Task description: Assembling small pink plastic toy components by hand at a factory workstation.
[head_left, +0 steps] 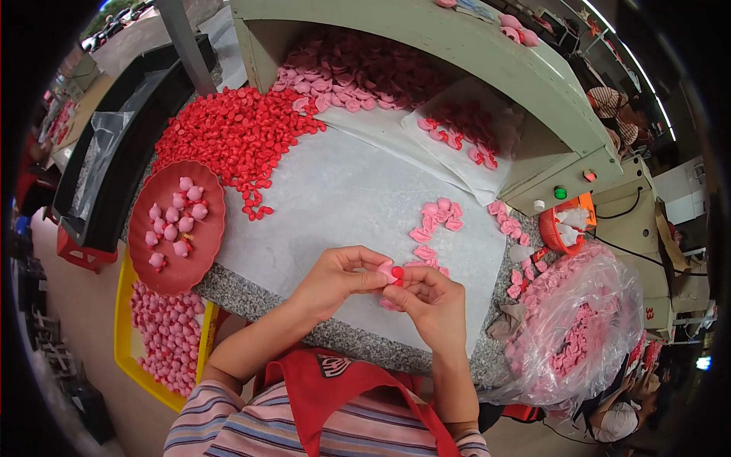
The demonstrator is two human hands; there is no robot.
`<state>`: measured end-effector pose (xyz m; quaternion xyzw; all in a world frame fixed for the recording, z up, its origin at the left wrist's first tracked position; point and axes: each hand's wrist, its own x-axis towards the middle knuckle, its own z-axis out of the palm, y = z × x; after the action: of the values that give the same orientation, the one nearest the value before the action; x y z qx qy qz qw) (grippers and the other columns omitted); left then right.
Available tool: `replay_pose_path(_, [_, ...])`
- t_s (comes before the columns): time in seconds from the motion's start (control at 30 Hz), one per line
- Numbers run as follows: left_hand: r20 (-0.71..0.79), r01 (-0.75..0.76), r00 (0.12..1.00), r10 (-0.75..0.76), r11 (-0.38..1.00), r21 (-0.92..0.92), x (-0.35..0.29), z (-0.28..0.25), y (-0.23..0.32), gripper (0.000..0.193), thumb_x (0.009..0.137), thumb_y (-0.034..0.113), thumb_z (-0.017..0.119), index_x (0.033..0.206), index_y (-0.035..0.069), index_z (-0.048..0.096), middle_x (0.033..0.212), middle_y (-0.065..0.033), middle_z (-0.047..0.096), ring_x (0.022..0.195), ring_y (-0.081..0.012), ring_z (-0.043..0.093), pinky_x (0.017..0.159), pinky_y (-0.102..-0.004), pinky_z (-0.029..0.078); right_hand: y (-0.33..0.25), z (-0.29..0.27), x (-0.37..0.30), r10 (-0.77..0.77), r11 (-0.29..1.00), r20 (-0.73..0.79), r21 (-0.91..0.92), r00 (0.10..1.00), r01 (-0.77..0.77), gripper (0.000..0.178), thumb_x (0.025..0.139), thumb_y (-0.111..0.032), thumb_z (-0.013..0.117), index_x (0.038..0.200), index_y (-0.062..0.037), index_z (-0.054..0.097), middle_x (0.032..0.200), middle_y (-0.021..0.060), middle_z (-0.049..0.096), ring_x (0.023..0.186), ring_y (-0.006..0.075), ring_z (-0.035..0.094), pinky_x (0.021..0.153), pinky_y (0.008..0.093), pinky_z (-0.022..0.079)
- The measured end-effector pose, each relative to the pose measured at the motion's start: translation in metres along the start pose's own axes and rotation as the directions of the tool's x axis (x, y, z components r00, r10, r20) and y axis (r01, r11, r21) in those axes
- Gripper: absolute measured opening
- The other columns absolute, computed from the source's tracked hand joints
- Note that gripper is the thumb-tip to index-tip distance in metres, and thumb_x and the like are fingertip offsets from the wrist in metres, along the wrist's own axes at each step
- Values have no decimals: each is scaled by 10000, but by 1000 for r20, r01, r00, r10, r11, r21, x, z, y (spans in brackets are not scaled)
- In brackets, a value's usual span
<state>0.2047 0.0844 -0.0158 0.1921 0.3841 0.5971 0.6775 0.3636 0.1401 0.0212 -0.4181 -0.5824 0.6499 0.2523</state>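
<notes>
Over the front of the white sheet (343,190), my two hands meet around one small part. My left hand (335,279) pinches a pink rounded piece (386,272) between thumb and fingers. In my right hand (432,298) the thumb and fingertips close on a small red piece (397,273) pressed against the pink one. Whether the two are joined cannot be seen. Just beyond the hands, several loose pink pieces (435,215) lie in a curved row, and part of one pink piece (388,304) shows beneath them.
A heap of red pieces (228,137) spreads at the back left. Nearer stands a red dish (145,259) of pink-and-red figures, above a yellow crate (126,343). A green-grey metal housing (548,99) shelters pink pieces. At right are a red basket (550,232) and a plastic bag (609,305).
</notes>
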Motion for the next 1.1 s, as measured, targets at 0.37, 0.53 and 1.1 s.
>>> replay_pose_path(0.37, [134, -26, 991, -20, 943, 331, 14, -2, 12, 156, 728, -42, 680, 848, -20, 584, 811, -93, 630, 747, -154, 623, 699, -279, 527, 15, 4, 7, -375, 782, -52, -555, 926, 285, 295, 635, -64, 790, 808, 1, 561, 623, 16, 576, 522, 46, 546, 476, 181, 437])
replay_pose_path(0.53, [116, -90, 992, 55, 940, 329, 19, 0, 5, 161, 718, -55, 686, 824, -24, 569, 807, -111, 631, 758, -157, 629, 690, -274, 531, 21, -1, 11, -462, 745, -94, -581, 882, 328, 286, 634, -83, 787, 796, -13, 561, 623, 21, 564, 488, 61, 525, 455, 205, 428])
replay_pose_path(1.1, [304, -370, 928, 217, 652, 662, 154, 46, -5, 167, 705, -45, 705, 790, -17, 563, 829, -72, 610, 769, -147, 629, 702, -261, 528, 32, -77, 73, -604, 605, -237, -758, 761, 244, 437, 640, -82, 745, 1014, -57, 520, 948, 104, 535, 725, 206, 593, 557, 305, 481])
